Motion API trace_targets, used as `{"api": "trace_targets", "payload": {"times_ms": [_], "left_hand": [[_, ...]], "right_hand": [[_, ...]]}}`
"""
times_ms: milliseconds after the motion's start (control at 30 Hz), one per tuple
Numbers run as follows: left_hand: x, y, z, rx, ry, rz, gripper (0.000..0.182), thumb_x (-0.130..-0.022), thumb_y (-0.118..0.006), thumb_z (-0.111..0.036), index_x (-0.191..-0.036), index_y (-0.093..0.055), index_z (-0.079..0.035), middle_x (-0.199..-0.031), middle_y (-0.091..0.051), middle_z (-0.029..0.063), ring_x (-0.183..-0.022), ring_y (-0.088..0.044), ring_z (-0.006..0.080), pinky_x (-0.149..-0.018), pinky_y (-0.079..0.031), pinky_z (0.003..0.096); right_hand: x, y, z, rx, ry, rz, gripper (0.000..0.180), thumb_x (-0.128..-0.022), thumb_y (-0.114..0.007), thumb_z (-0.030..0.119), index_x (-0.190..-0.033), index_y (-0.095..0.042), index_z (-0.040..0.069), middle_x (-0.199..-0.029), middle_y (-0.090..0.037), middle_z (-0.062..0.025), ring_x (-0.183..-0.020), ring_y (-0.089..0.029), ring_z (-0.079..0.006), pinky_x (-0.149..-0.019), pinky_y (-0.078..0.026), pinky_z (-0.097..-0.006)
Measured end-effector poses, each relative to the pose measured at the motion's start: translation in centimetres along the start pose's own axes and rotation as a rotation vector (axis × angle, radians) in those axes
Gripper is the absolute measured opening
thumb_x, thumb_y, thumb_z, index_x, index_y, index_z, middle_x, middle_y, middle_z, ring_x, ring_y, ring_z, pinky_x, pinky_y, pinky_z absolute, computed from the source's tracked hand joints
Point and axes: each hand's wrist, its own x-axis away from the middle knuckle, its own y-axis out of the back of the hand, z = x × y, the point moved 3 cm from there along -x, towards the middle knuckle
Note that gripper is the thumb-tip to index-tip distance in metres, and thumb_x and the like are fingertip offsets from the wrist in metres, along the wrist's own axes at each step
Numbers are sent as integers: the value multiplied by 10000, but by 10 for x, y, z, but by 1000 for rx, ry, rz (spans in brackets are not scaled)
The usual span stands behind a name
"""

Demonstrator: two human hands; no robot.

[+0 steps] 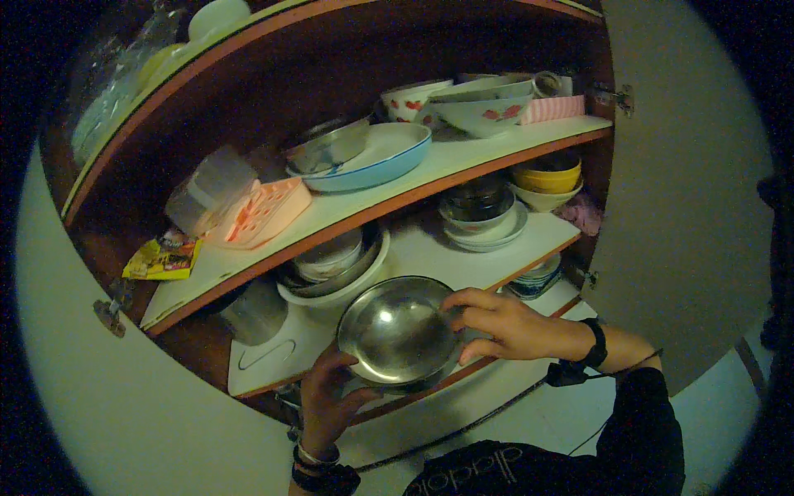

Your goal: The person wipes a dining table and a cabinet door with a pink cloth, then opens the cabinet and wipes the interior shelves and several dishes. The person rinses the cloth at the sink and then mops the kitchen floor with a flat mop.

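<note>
A shiny stainless steel bowl is held between both hands in front of the middle cupboard shelf. My left hand grips its lower left rim, the thumb lying over the edge. On the opposite side, my right hand has its fingers at the right rim. Something else shows beneath the bowl's lower edge, but I cannot tell what it is. Just behind the bowl, a white basin with nested bowls stands on the middle shelf.
A blue dish, floral bowls and an orange plastic basket occupy the upper shelf. Stacked plates, yellow bowl and metal pot stand lower. Open doors flank the cupboard. A cable trails from my right wrist.
</note>
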Motion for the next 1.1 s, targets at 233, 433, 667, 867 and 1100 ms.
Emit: {"api": "trace_targets", "payload": {"times_ms": [233, 433, 667, 867, 1100], "left_hand": [[-35, -41, 19, 163, 35, 156, 721, -669, -809, -65, -1289, -442, -47, -1302, -475, 139, -1134, -537, 230, -923, -488, 352], [-47, -61, 16, 386, 79, 182, 824, -732, -742, -30, -1416, -283, -41, -1389, -400, 129, -1165, -521, 259, -931, -490, 352], [-27, -53, 31, 319, 486, 216, 673, -694, -743, -9, -1304, -460, -26, -1379, -421, 135, -1148, -542, 255, -912, -498, 344], [-16, -59, 31, -17, 232, 438, 542, -707, -750, -41, -1216, -565, -36, -1364, -439, 151, -1127, -561, 250, -889, -505, 337], [-55, -91, -22, -103, -5, 632, 367, -714, -758, -87, -1046, -625, -8, -1245, -562, 157, -1196, -506, 283, -975, -433, 376]], "right_hand": [[31, 26, -15, 127, -21, -58, 429, -768, -691, 376, -981, -543, 35, -1037, -540, -152, -875, -581, -368, -717, -511, -415], [44, 56, -2, 250, -89, -139, 438, -717, -736, 380, -926, -565, 35, -934, -558, -133, -809, -591, -337, -660, -498, -402], [57, 151, 1, 621, -277, -221, 420, -667, -794, 293, -915, -560, 49, -883, -557, -113, -748, -590, -321, -622, -494, -394], [57, 186, -12, 851, -397, -203, 389, -627, -801, 155, -923, -569, 57, -914, -574, -114, -750, -604, -334, -624, -499, -418], [110, 196, 13, 731, -567, -13, 420, -655, -777, 243, -1012, -607, 103, -1088, -609, -129, -832, -634, -368, -692, -547, -434]]}}
